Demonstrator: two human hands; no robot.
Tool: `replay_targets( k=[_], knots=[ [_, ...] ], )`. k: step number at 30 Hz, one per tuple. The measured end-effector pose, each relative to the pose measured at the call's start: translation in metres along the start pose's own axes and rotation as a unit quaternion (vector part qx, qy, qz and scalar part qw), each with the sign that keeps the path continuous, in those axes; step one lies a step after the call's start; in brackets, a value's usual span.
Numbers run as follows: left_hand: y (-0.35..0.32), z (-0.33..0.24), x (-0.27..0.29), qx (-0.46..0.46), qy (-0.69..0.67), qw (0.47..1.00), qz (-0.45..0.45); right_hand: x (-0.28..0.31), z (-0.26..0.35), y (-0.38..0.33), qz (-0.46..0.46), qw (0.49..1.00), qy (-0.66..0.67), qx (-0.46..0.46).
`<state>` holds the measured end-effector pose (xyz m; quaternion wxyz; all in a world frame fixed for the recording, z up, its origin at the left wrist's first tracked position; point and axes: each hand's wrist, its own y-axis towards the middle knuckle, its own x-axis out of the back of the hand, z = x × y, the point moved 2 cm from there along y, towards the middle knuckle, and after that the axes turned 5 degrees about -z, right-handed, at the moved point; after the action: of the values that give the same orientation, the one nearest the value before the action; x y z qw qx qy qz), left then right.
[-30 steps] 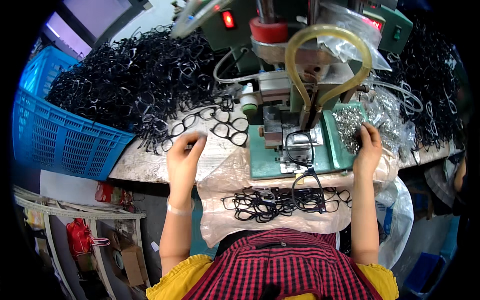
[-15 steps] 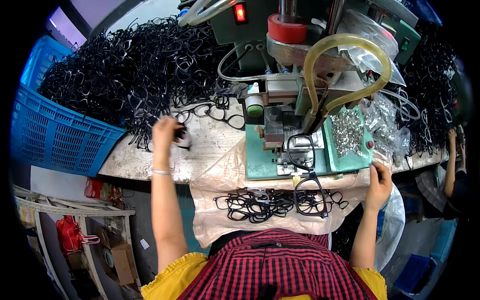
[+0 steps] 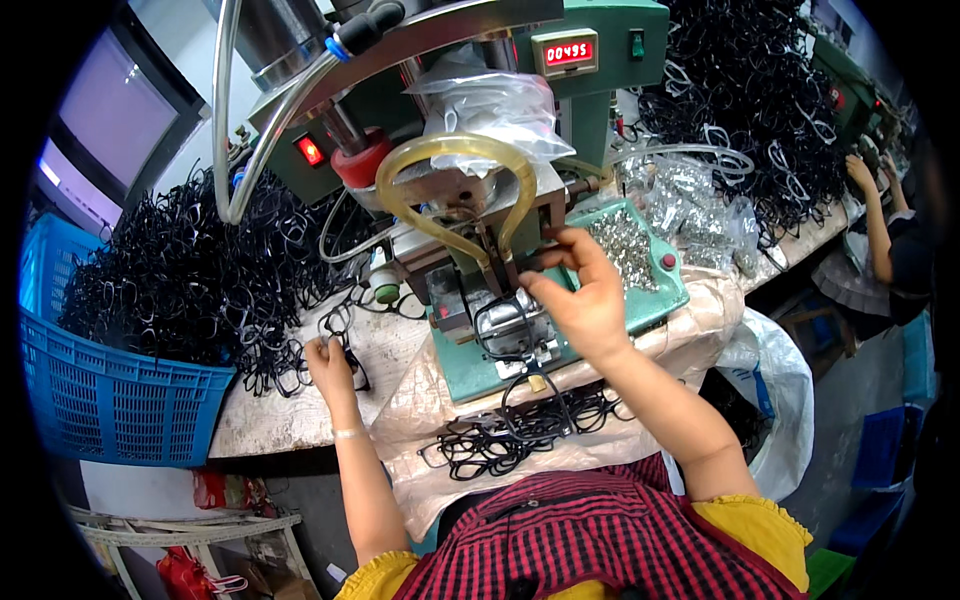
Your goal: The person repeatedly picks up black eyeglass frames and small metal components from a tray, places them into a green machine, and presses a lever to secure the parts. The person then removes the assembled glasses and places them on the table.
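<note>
My left hand (image 3: pixel 330 372) is closed on a black eyeglass frame (image 3: pixel 336 322) at the near edge of a big heap of such frames. On the green press machine (image 3: pixel 470 370), another black eyeglass frame (image 3: pixel 505 330) sits with one rim on the metal fixture; its other rim hangs over the front edge. Beside the machine's tooling is my right hand (image 3: pixel 588 300), thumb and fingers drawn together close to the yellow tube's lower end (image 3: pixel 497 262). Whatever is between those fingertips is too small to make out. A green tray (image 3: pixel 660 292) of tiny metal parts lies just right of it.
Several black frames (image 3: pixel 500 440) lie on the cloth (image 3: pixel 400 440) before me. A blue crate (image 3: pixel 120 400) stands left beside the heap (image 3: pixel 190 280). Bags of metal parts (image 3: pixel 690 215) lie behind the tray. Another person's arm (image 3: pixel 878 225) shows at far right.
My right hand has moved from the tray's near corner up to the machine's tooling. My left hand stays by the heap, now gripping a frame. The view has turned and shifted.
</note>
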<state>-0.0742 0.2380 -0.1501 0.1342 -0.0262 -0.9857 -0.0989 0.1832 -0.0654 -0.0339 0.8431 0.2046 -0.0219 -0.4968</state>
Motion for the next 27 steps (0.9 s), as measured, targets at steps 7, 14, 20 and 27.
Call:
replay_targets(
  k=[7,14,20,27],
  knots=[
    [-0.115,-0.208,-0.004,-0.276,-0.39,0.852,0.215,-0.009,0.01,-0.005,0.023,0.997,0.054,-0.041],
    [-0.124,-0.238,-0.04,-0.376,-0.364,0.835,0.172,-0.022,0.038,-0.022,0.03,0.996,0.035,-0.081],
    [-0.16,-0.208,-0.063,-0.596,-0.113,0.731,0.311,0.027,0.029,0.004,0.131,0.974,-0.184,0.008],
    [-0.166,-0.214,-0.066,-0.588,-0.087,0.739,0.317,0.124,-0.056,0.003,-0.122,0.895,-0.417,0.099]
  ],
)
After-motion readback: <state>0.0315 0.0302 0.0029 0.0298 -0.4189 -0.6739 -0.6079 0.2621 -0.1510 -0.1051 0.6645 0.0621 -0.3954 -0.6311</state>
